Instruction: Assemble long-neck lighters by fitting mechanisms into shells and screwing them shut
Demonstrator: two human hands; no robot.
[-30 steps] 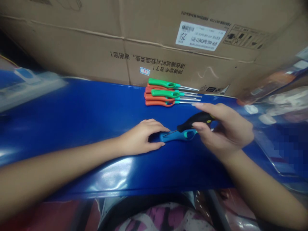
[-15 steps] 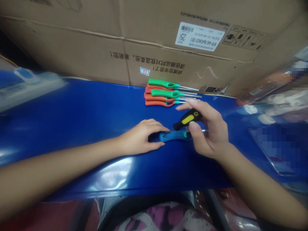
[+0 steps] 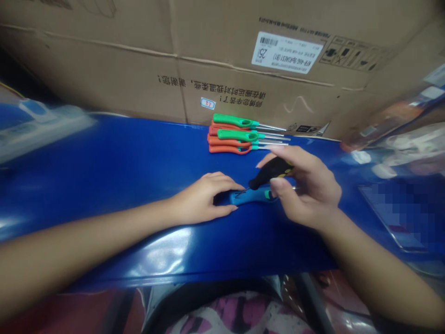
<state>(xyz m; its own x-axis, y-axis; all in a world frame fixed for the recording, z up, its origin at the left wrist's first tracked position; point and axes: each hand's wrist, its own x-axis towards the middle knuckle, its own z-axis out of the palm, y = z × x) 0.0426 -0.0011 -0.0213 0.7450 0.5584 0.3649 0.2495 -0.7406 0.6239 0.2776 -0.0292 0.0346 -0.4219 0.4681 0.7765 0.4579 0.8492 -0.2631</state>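
My left hand (image 3: 208, 198) rests on the table with thumb and fingers closed around the butt end of a blue long-nosed lighter (image 3: 252, 196), which lies flat with its metal nose pointing right. In my right hand (image 3: 302, 190) is a black screwdriver (image 3: 269, 172) with yellow marks on its handle. Its shaft slants down to the left and its tip meets the lighter's handle near my left fingertips. My right fingers and thumb hold the screwdriver's handle from both sides and partly cover the lighter's nose.
Several green and orange lighters (image 3: 236, 135) lie in a pile behind my hands, against a big cardboard box (image 3: 139, 74). The table (image 3: 114, 162) is glossy blue. At right are a dark flat rectangular item (image 3: 389, 222) and white plastic bags (image 3: 410, 150).
The screwdriver's handle has turned about its axis, so its yellow patch is now mostly out of sight. My right hand has rolled slightly to the right; my left hand stays put.
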